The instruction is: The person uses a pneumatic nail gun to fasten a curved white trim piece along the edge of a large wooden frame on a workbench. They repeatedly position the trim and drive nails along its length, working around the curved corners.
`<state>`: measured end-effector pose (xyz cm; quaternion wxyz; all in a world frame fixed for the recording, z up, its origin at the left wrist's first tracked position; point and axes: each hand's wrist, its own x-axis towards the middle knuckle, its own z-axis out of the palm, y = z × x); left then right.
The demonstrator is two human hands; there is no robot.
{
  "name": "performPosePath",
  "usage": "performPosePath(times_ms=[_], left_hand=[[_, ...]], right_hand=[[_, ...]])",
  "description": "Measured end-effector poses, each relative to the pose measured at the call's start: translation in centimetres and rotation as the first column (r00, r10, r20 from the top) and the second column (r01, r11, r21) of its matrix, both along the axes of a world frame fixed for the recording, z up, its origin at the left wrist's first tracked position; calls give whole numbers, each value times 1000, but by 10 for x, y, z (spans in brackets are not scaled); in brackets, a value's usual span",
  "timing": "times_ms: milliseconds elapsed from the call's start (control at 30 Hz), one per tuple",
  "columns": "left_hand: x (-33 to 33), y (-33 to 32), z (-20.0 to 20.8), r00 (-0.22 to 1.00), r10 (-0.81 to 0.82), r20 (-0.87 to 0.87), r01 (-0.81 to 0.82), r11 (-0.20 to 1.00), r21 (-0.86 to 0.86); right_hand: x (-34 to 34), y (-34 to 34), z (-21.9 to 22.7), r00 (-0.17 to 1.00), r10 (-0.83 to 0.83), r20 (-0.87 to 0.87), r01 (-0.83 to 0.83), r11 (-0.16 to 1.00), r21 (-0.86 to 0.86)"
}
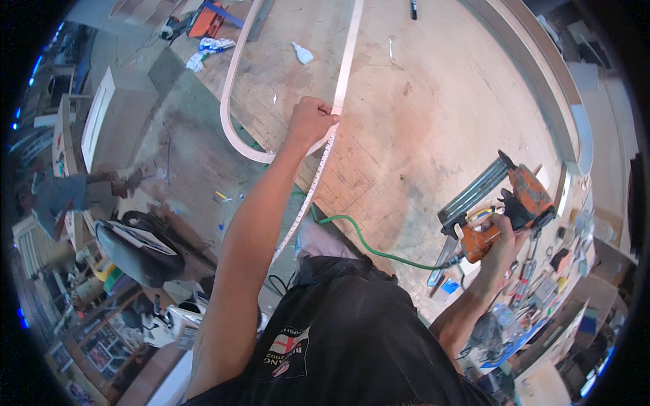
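Left hand (314,122) is nearer, grip pinched on the right leg of the pale U-shaped strip (348,57) on the tabletop (440,128), long axis running away from the body. Right hand (502,237), well apart rightward, holds the orange nail gun (530,189).

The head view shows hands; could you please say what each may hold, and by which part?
Right hand: nail gun, by its handle. Left hand: at the strip and measuring tape; hold unclear.
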<state>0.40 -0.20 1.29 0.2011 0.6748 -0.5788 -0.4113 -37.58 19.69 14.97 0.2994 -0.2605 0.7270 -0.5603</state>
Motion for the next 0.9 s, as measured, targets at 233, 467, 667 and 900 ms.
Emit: performPosePath(times_ms=[233, 467, 667, 900], left_hand=[[-4, 5, 9, 996, 84, -24, -81, 991, 105], [-13, 10, 13, 994, 100, 43, -103, 992, 75], [-16, 11, 15, 990, 122, 63, -126, 990, 58], [-16, 10, 14, 989, 130, 70, -136, 987, 82]], right_hand=[[72, -120, 42, 734, 677, -54, -640, 716, 280], [150, -179, 24, 450, 893, -1, -808, 408, 424], [160, -192, 13, 318, 945, -75, -817, 313, 485], [179, -194, 25, 342, 939, 43, -817, 274, 506]])
